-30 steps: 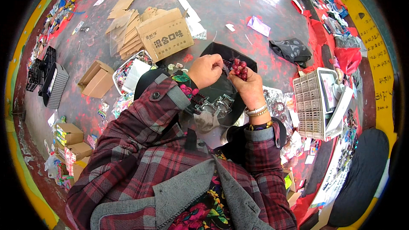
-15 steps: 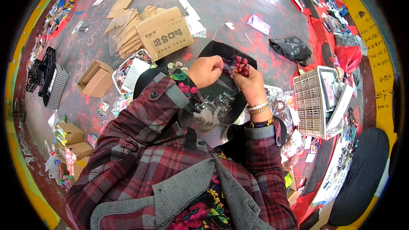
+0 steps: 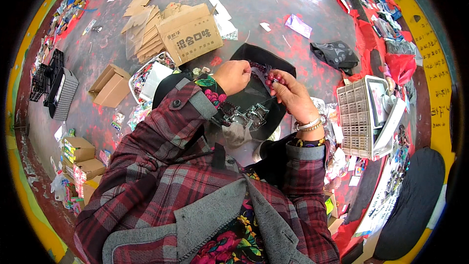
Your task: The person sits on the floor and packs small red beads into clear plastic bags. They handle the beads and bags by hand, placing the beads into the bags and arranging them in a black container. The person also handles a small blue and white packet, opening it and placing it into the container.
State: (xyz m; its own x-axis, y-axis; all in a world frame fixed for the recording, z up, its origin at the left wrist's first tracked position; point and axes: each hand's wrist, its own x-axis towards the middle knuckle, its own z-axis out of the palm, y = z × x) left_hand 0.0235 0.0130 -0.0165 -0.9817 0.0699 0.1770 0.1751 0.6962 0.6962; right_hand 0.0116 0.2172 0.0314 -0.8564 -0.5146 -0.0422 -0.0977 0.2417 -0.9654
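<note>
the right hand (image 3: 296,99) pinches red beads (image 3: 275,77) above the black container (image 3: 267,54); what the curled left hand (image 3: 233,77) grips, i cannot tell; beads could drop (being round) if the pinch loosens

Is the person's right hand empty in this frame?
No, the right hand holds a small cluster of red beads at its thumb and fingers.

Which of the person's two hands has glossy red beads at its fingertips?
The right hand, with the white bracelet: it holds the red beads, while the curled left hand shows none.
</note>
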